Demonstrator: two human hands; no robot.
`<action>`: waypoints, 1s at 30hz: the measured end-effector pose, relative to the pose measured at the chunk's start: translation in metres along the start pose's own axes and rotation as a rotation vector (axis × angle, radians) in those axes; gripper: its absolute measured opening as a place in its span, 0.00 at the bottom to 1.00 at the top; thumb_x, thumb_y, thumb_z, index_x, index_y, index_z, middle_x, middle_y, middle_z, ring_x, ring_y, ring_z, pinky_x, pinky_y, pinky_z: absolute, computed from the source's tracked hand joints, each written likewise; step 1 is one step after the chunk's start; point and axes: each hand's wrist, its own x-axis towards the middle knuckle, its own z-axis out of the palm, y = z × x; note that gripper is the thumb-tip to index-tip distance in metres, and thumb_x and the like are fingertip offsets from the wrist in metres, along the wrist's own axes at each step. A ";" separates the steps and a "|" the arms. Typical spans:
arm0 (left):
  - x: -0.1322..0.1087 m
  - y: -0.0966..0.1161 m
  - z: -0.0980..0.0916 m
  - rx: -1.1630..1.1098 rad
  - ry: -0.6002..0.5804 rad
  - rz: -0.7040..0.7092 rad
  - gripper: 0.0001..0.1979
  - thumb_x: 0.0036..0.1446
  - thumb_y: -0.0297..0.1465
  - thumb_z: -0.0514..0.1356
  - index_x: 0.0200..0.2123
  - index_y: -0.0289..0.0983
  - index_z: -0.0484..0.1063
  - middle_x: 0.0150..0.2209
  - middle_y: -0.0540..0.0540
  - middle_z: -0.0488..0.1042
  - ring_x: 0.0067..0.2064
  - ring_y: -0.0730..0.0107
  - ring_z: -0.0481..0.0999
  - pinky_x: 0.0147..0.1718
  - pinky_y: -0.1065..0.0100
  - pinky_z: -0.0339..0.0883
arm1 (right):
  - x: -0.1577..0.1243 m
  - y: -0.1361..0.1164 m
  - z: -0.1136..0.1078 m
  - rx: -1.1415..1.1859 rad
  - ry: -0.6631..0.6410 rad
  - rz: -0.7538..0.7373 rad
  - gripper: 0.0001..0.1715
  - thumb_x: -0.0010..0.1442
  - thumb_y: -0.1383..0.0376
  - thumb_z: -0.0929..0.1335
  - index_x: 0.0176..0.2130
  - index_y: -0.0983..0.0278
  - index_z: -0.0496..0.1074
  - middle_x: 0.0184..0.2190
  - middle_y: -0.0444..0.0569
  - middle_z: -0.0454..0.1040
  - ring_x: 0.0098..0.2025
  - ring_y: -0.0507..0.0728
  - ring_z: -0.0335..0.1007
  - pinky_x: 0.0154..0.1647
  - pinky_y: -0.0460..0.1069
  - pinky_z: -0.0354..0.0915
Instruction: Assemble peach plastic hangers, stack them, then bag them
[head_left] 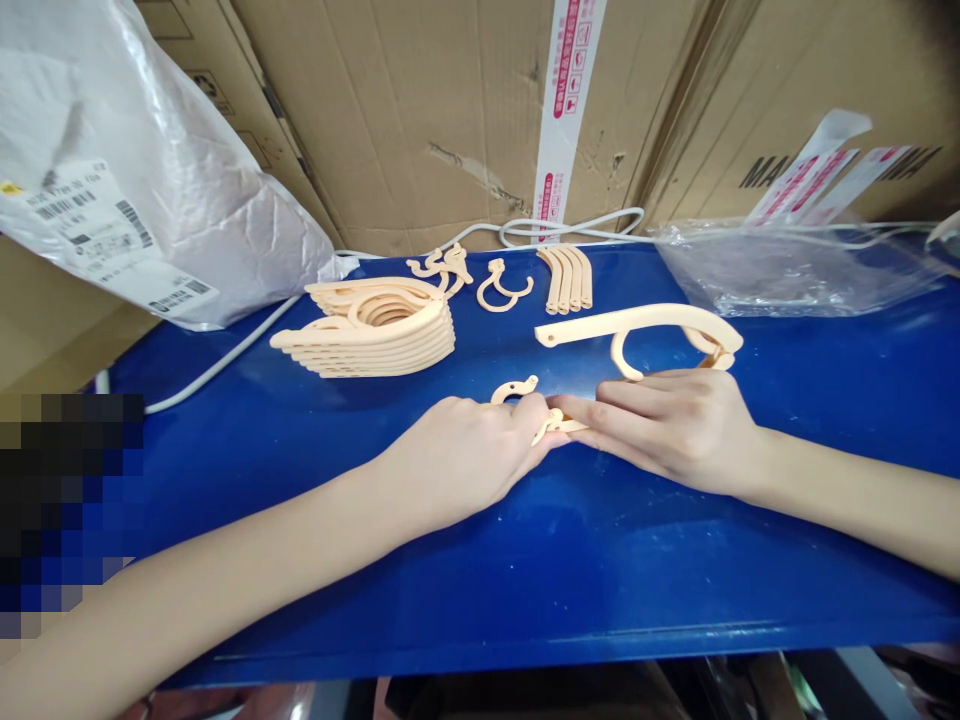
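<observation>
My left hand [469, 450] is closed in a pinch on a cream plastic hanger hook [513, 390], whose curved end sticks out past the knuckles. My right hand [679, 425] is also closed, its fingertips meeting the left ones on a small jointed cream piece [556, 424]. Fingers hide most of where the parts join. Just beyond the right hand is a long curved hanger arm [630, 320] with a hook loop [619, 352] below it; whether the hand touches them I cannot tell.
On the blue table [525, 580] lie a stack of folded hangers [375, 345], loose hooks [499, 290] and several hanger arms [566, 278]. A white cable [225, 357], a plastic mailer bag [187, 180], clear plastic wrap [772, 270] and cardboard boxes [420, 120] border the back.
</observation>
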 end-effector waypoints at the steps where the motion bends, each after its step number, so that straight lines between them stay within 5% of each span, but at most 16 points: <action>1: 0.000 0.000 0.000 -0.003 0.003 -0.003 0.20 0.71 0.40 0.45 0.45 0.32 0.68 0.38 0.39 0.80 0.27 0.60 0.81 0.18 0.68 0.61 | 0.000 0.000 0.000 -0.003 -0.001 0.001 0.12 0.68 0.62 0.65 0.40 0.64 0.76 0.17 0.37 0.67 0.18 0.45 0.60 0.20 0.44 0.54; 13: -0.001 -0.001 0.002 0.114 0.067 0.012 0.26 0.71 0.43 0.43 0.45 0.29 0.71 0.31 0.40 0.79 0.22 0.61 0.78 0.15 0.69 0.54 | 0.001 -0.001 0.000 0.012 -0.003 0.000 0.13 0.68 0.61 0.64 0.37 0.64 0.76 0.18 0.38 0.68 0.18 0.46 0.61 0.20 0.44 0.54; 21: -0.003 -0.002 0.007 0.173 0.255 0.076 0.21 0.69 0.41 0.49 0.34 0.30 0.73 0.23 0.44 0.76 0.18 0.64 0.74 0.13 0.69 0.43 | -0.002 -0.001 0.002 0.016 -0.014 -0.016 0.11 0.68 0.61 0.64 0.39 0.63 0.74 0.19 0.37 0.70 0.19 0.46 0.63 0.20 0.44 0.54; 30: -0.004 -0.002 0.008 0.192 0.340 0.129 0.24 0.71 0.38 0.43 0.28 0.33 0.68 0.17 0.48 0.68 0.15 0.68 0.68 0.13 0.70 0.45 | -0.001 0.000 0.002 0.085 -0.026 -0.018 0.15 0.70 0.60 0.62 0.40 0.64 0.75 0.20 0.38 0.71 0.18 0.45 0.63 0.20 0.44 0.55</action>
